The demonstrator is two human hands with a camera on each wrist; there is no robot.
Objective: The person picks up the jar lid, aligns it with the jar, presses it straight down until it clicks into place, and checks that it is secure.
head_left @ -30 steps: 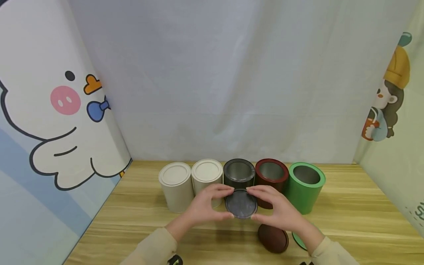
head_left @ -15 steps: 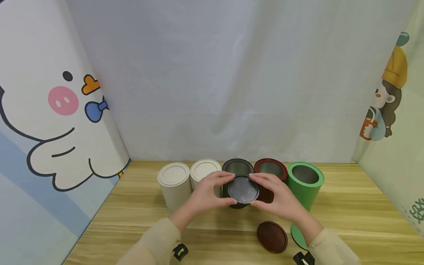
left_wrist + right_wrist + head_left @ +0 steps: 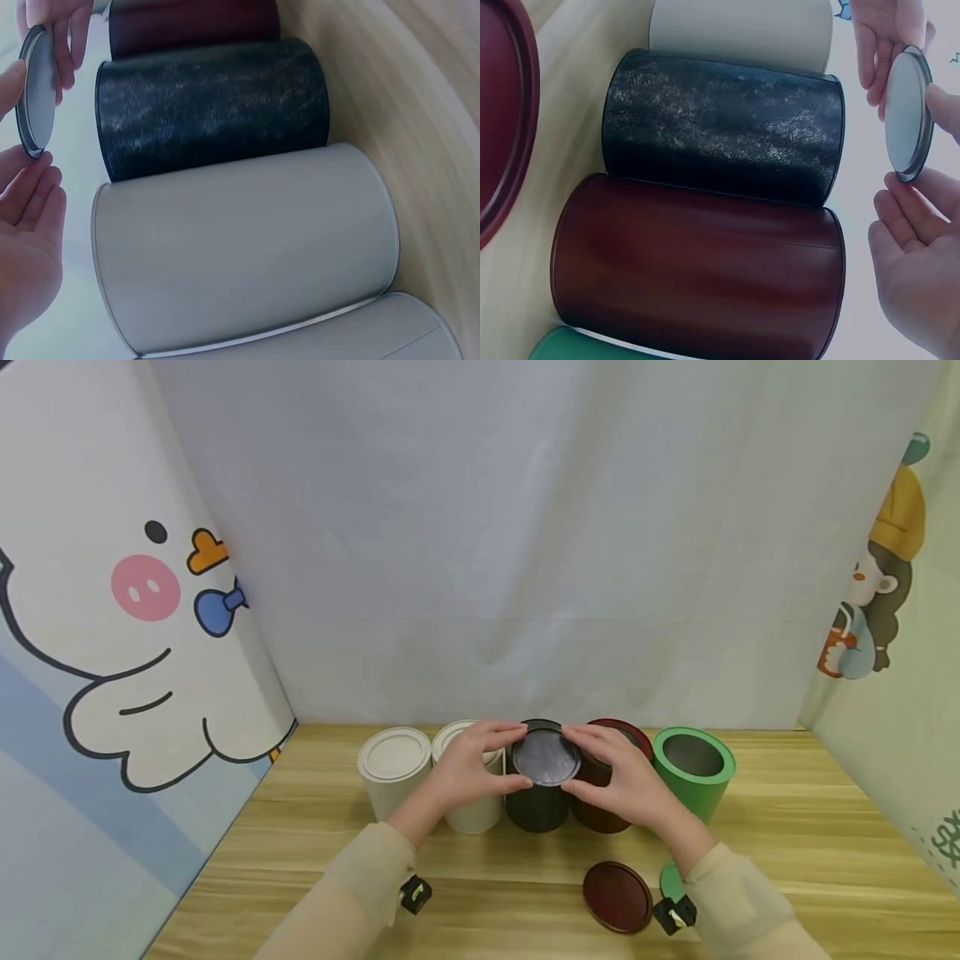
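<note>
A round black lid point(image 3: 547, 757) is held level between both hands, over the open top of the black can point(image 3: 537, 810). My left hand point(image 3: 467, 768) pinches its left edge between thumb and fingers, and my right hand point(image 3: 626, 777) pinches the right edge the same way. Seen from the left wrist, a gap separates the lid point(image 3: 41, 94) from the top rim of the black can point(image 3: 214, 109). The right wrist view shows the lid's point(image 3: 907, 112) pale underside facing the black can point(image 3: 724, 127).
Two white cans point(image 3: 396, 756) with lids on stand left of the black can. To its right are an open dark red can point(image 3: 600, 810) and an open green can point(image 3: 693, 777). A dark red lid point(image 3: 617, 897) and a green lid point(image 3: 671, 881) lie in front. A pale curtain point(image 3: 525, 543) hangs behind.
Both hands have carried the black lid away from the person, from in front of the black can to over its top. The cans and loose lids have stayed put.
</note>
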